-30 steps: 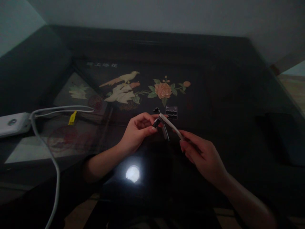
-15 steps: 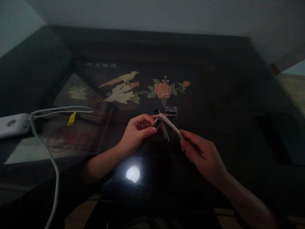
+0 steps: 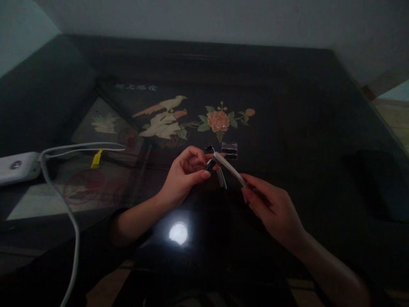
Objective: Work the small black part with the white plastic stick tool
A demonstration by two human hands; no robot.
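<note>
In the middle of the head view, my left hand (image 3: 183,172) pinches a small dark object (image 3: 210,165) between thumb and fingers. Its exact kind does not show. My right hand (image 3: 275,204) grips the lower end of a slim off-white brush (image 3: 231,168), which slants up to the left. The dark bristles at the brush's head touch or nearly touch the small dark object. A thin pale strip (image 3: 221,178) hangs below the left fingertips. Just beyond the hands lies a small clear case (image 3: 229,150) with dark contents, and a tiny black piece (image 3: 208,147) beside it.
A white power strip (image 3: 19,167) lies at the left, its grey-white cable (image 3: 68,213) running toward me. A yellow tag (image 3: 96,158) hangs by the thin cable. The glossy black table (image 3: 306,128) has a bird-and-flower inlay. A dark flat object (image 3: 380,183) lies at the right.
My left index finger has lifted and curled slightly away from the small dark object. The brush and my right hand have stayed nearly in place.
</note>
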